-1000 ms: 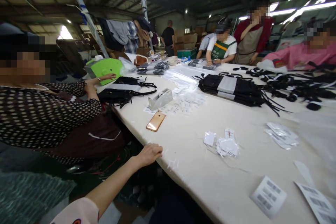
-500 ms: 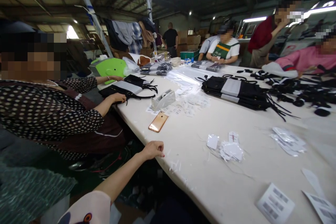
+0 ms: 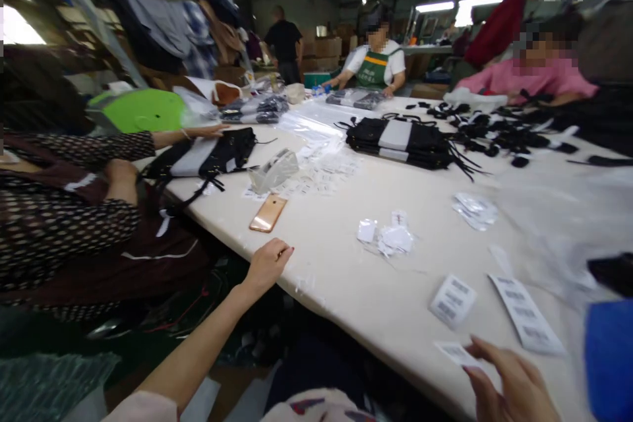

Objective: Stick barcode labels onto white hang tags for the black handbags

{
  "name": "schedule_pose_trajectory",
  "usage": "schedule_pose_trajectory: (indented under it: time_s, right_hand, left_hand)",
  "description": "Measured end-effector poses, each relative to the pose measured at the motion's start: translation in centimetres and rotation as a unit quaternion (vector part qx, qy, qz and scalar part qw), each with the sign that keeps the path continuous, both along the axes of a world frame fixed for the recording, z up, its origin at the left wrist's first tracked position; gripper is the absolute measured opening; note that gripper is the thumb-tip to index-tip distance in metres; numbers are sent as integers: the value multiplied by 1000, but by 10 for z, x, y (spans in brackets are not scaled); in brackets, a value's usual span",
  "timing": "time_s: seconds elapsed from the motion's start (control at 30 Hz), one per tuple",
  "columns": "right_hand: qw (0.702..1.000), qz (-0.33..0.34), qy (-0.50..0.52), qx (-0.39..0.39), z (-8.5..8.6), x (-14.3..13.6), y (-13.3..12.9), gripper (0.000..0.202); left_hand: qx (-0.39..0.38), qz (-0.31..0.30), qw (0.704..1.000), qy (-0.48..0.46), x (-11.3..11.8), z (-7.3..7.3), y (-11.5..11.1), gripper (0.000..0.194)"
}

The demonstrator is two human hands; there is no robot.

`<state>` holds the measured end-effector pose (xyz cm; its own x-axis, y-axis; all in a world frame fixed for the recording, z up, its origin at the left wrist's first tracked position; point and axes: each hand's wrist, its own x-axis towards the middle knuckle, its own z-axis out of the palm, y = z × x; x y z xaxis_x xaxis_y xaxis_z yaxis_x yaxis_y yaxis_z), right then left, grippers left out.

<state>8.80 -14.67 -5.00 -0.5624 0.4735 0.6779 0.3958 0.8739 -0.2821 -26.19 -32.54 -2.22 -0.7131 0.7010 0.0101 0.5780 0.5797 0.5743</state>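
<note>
My left hand (image 3: 268, 262) rests at the table's near edge, just below a gold phone (image 3: 268, 213); its fingers are curled together, and what they hold, if anything, is too small to make out. At the bottom right, my right hand (image 3: 512, 382) pinches a small white label (image 3: 461, 354) between thumb and finger. Beyond it lie a sheet of barcode labels (image 3: 453, 301) and a longer barcode strip (image 3: 527, 316). A small pile of white tags (image 3: 394, 238) sits on the white table (image 3: 336, 270) between my hands.
A clear tape dispenser (image 3: 273, 171) stands behind the phone. Stacked black bags (image 3: 403, 142) lie farther back. At the left, a person's hands are at another black bag (image 3: 202, 157). Something blue (image 3: 609, 359) is at the right edge. More people are across the table.
My view has turned right. My right hand has come into view with a label. The person at the left has shifted the black bag, one hand drawn back. My left hand stays near the edge.
</note>
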Motion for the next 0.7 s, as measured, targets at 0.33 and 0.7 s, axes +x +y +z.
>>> schedule_pose_trajectory:
  time_s: [0.33, 0.7]
  right_hand:
    - [994, 70, 73, 40, 33, -31, -2, 32]
    - [994, 82, 29, 68, 26, -17, -5, 31]
  left_hand:
    - [115, -92, 716, -683, 167, 31, 65, 31]
    - [50, -99, 641, -760, 179, 36, 88, 23]
